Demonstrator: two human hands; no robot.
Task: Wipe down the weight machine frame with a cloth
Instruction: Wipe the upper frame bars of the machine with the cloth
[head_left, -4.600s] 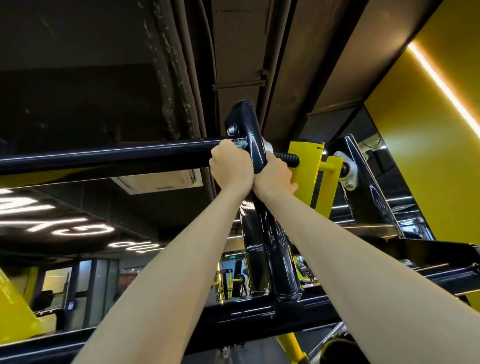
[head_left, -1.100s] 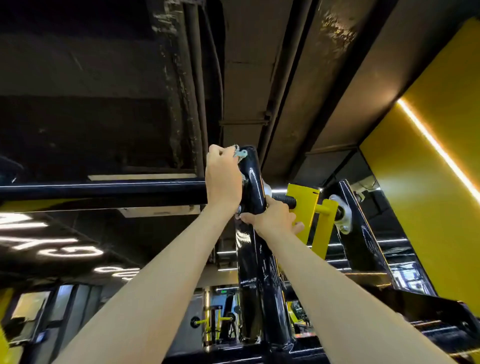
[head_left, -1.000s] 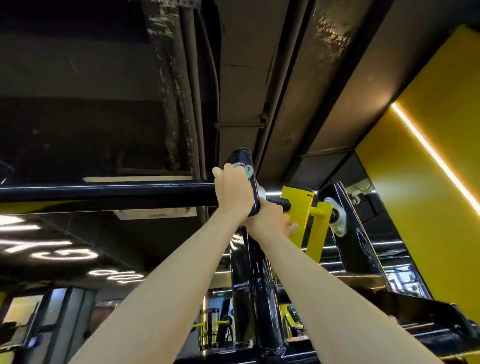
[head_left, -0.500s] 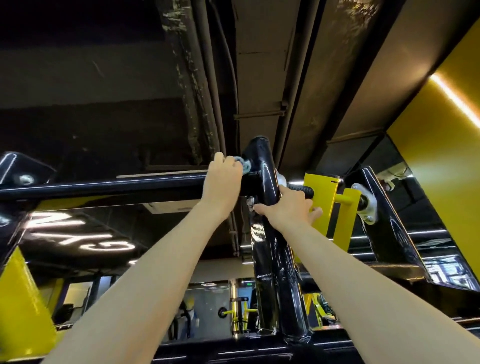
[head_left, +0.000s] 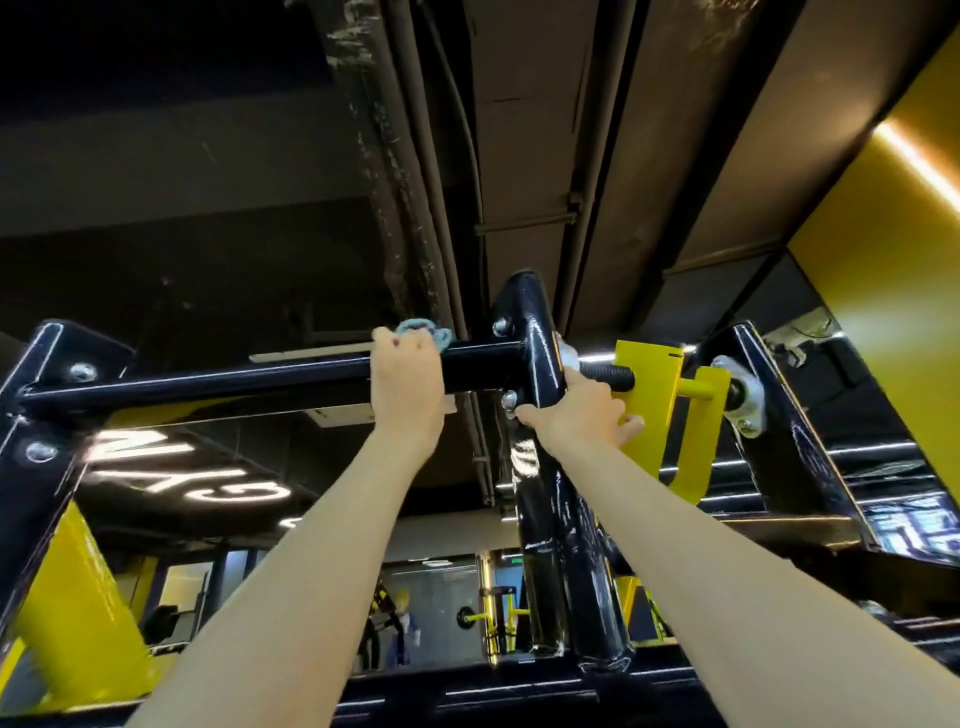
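I look up at the black weight machine frame. A horizontal black bar runs from a left bracket to a glossy upright post. My left hand is wrapped over the bar and presses a light blue cloth against it; only a bunched edge of the cloth shows above my fingers. My right hand grips the upright post just below the bar joint, beside a threaded rod.
A yellow bracket and a second black upright stand right of my right hand. Ceiling pipes run overhead. A yellow wall with a light strip fills the right. Another black frame beam crosses below my arms.
My left hand has slid the cloth leftward along the horizontal bar, away from the upright post. The view has shifted and the left end bracket is in sight. My right hand stays on the post.
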